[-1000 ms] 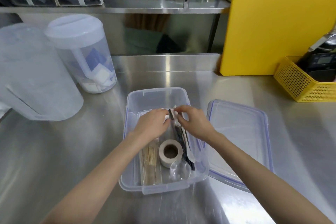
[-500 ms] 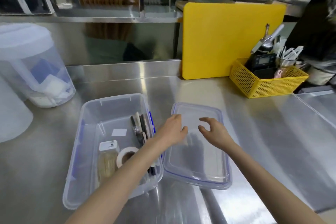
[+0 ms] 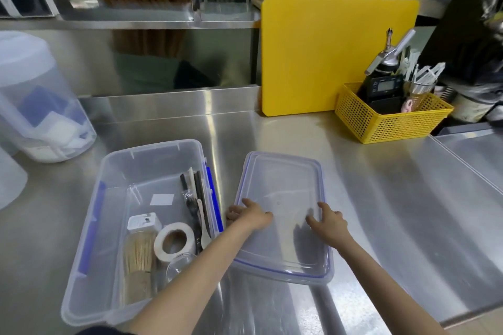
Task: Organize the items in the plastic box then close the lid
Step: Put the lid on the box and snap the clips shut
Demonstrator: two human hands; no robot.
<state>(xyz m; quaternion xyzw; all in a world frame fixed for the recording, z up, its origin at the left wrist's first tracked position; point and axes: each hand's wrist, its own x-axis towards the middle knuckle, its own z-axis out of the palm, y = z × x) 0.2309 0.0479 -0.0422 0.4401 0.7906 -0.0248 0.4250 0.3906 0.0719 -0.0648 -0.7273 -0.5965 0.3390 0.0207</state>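
The plastic box (image 3: pixel 130 228) sits open on the steel counter (image 3: pixel 381 198), a clear, deep rectangular tub with rounded corners and blue latch strips along its two long sides. Its long axis runs from the near edge of the counter away toward the back wall, leaning a little to the right at the far end. Inside, the contents are gathered toward the right and near part of the floor: a bundle of toothpicks (image 3: pixel 138 253) lying lengthwise, a small white block (image 3: pixel 143 222) just beyond it, a roll of tape (image 3: pixel 174 241) lying flat with its hole facing up, a small clear dome (image 3: pixel 179 264) at the near end partly hidden by the left forearm, and a sheaf of long dark and pale utensils (image 3: pixel 197 201) lined up along the right wall, parallel to the box's long side. A white label (image 3: pixel 162 199) shows on the bottom. Just to the right of the box lies the lid (image 3: pixel 283 187), clear with a blue seal line around its rim, flat on the counter and with its long axis nearly parallel to the box's. The left hand (image 3: pixel 250 215) rests on the lid's left edge, fingers curled over the rim; the right hand (image 3: pixel 328 221) is spread on the lid's right part, fingers at its right rim. Whether either has actually gripped the lid cannot be told. A yellow cutting board (image 3: pixel 326 57) leans against the back, with a yellow basket (image 3: pixel 392 122) beside it, and a clear pitcher (image 3: pixel 35 106) stands at the far left.
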